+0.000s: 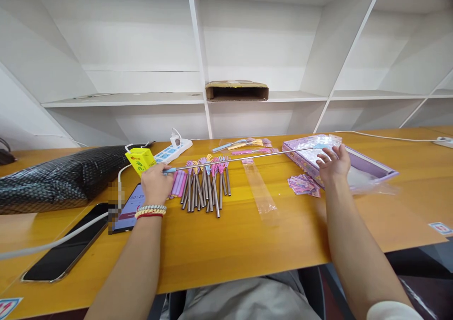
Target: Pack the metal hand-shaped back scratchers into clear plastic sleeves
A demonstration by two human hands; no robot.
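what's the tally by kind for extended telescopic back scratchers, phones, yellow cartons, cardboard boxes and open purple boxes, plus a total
Extended telescopic back scratcher: 1
Phones: 2 (dark-screened phone, lit phone)
Yellow carton: 1
Cardboard box: 1
Open purple box: 1
Total: 6

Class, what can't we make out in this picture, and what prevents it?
Head view: fingertips of the left hand on the rod, hidden by the hand itself.
Head view: print on the cards, too small.
Head view: left end of the black bag, cut off by the picture's edge.
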